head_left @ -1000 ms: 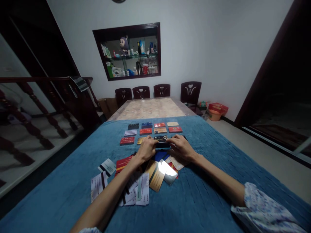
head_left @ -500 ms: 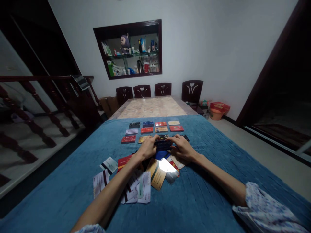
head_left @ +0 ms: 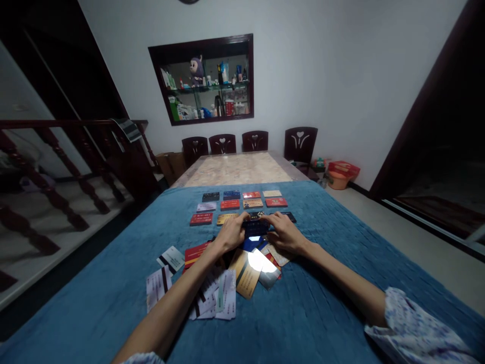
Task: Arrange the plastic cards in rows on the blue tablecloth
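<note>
Between my two hands is a stack of dark blue or black cards (head_left: 256,228), its long edge facing me. My left hand (head_left: 232,232) pinches its left end, and my right hand (head_left: 285,232) grips the right end, fingers curled over the top. Just beyond lies a black card with a light diamond mark (head_left: 259,216), partly covered by my fingers. Below my hands, loose cards overlap: a gold card (head_left: 248,275), a shiny silver card (head_left: 268,275), a red card (head_left: 195,254) and several white cards (head_left: 227,298).
Neat card piles stand in rows beyond my hands, among them a red pile (head_left: 201,219) and a dark blue pile (head_left: 231,195). A blue cloth (head_left: 326,313) covers the near table; the marble-patterned top (head_left: 242,168) shows behind. Dark chairs (head_left: 300,144) line the far end.
The view has shifted very slightly, so everything sits a little lower in the picture. Both hands keep their grip on the dark card stack; a bright glare now shows just below it.
</note>
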`<state>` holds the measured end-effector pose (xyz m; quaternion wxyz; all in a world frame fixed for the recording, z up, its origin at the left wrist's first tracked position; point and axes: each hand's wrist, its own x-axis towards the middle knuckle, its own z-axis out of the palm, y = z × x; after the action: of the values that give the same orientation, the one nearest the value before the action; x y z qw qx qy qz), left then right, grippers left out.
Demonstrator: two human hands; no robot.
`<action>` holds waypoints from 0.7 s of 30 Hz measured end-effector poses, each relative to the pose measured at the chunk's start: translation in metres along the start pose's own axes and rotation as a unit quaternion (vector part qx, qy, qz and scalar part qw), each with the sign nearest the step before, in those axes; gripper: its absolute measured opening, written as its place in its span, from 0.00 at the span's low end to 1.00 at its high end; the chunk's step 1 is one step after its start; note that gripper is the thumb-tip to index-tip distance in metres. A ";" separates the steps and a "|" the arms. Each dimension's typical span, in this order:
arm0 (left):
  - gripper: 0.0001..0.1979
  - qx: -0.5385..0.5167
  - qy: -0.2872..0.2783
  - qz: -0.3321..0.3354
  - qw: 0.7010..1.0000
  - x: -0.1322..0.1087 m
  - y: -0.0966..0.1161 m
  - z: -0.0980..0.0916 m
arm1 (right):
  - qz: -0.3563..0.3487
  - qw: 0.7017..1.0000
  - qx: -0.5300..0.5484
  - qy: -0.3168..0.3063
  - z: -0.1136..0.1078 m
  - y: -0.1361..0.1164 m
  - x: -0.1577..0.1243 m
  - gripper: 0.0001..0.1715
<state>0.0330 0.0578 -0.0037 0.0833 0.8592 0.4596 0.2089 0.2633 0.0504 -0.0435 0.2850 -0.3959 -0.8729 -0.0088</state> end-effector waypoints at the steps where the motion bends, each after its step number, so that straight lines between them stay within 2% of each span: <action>1: 0.22 0.001 0.002 -0.002 1.000 0.000 0.001 0.000 | 0.002 1.000 -0.003 0.000 -0.001 -0.001 0.000 0.36; 9: 0.23 0.011 0.008 -0.008 1.000 -0.001 0.009 -0.004 | 0.013 0.998 -0.058 0.007 -0.004 -0.006 0.003 0.35; 21: 0.27 0.027 -0.016 -0.003 0.999 -0.003 0.012 -0.005 | 0.007 0.998 -0.058 0.024 -0.003 0.000 0.001 0.34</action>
<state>0.0384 0.0482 0.0041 0.0678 0.8628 0.4665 0.1824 0.2642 0.0501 -0.0400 0.2824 -0.4176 -0.8610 -0.0672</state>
